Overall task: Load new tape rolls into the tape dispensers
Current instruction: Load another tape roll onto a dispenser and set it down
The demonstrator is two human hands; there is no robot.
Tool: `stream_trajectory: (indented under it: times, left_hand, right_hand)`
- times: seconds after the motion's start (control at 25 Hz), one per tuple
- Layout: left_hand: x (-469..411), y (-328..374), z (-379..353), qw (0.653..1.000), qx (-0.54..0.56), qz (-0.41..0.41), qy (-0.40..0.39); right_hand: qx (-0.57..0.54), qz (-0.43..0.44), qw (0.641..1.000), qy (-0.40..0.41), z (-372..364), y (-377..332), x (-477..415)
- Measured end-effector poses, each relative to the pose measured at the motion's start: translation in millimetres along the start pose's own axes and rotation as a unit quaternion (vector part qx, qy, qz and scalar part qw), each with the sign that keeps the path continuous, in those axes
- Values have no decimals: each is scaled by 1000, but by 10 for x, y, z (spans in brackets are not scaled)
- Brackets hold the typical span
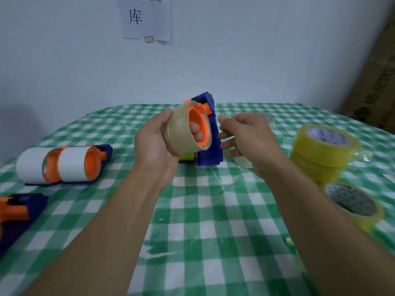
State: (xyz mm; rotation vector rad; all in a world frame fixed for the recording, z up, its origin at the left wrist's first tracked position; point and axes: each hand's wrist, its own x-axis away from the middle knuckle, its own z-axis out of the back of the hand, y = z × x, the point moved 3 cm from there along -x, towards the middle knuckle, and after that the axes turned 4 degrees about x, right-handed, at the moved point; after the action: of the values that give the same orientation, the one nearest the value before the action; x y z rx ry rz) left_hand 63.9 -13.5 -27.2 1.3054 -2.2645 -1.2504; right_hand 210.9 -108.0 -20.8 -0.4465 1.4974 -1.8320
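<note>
Tape roll on orange hub of blue dispenser, mid-table. My left hand grips roll, thumb on top, fingertips showing inside hub. Right hand loose-fingered, holding nothing, tips just beside dispenser body. Judge roll not seated flush: brace body with right, push roll square, then find free end. Spare yellow rolls stacked right.

— Where's room?
— Bare green-and-white checked tablecloth, near middle.
— Blocked?
— On the right, stacked yellow tape rolls; on the left lies a blue-and-orange plastic dispenser carrying white rolls.
</note>
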Motion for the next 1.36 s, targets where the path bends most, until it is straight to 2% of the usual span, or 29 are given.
stream_trajectory:
  times: [0.12,0.24,0.36,0.4,0.44,0.52,0.64,0.72,0.84,0.96,1.12,1.36]
  left_hand:
    - [-57,-65,130,999,36,-12,7]
    - [-95,-145,226,999,54,4,1]
    - [-88,-248,278,999,52,10,5]
    - [-69,-275,286,999,44,6,3]
    - [-48,-295,290,999,33,-2,-6]
    - [-9,-325,280,999,12,-19,-35]
    - [43,-365,270,997,5,-12,-73]
    - [64,-380,279,995,21,1,-100]
    - [85,-379,297,987,34,57,-144]
    - [98,-393,306,981,24,122,-147]
    - [87,-405,324,987,26,110,-113]
    - [88,-436,311,989,24,102,-102]
  right_hand:
    - [51,22,997,52,1,88,-62]
    - [-11,-3,1000,4,-118,157,-62]
    - [43,76,994,61,-131,126,-2]
    - [53,83,994,54,-147,123,34]
    - [45,66,996,24,-182,135,71]
    - [-18,-19,996,-81,-292,187,136]
    - [-161,-119,957,-210,-447,263,196]
    - [-220,-125,936,-245,-466,269,199]
    - [-225,-105,936,-249,-426,301,172]
    - [-194,-83,941,-266,-401,304,187]
    - [-166,-47,949,-265,-346,300,168]
    - [-167,-43,960,-222,-309,332,158]
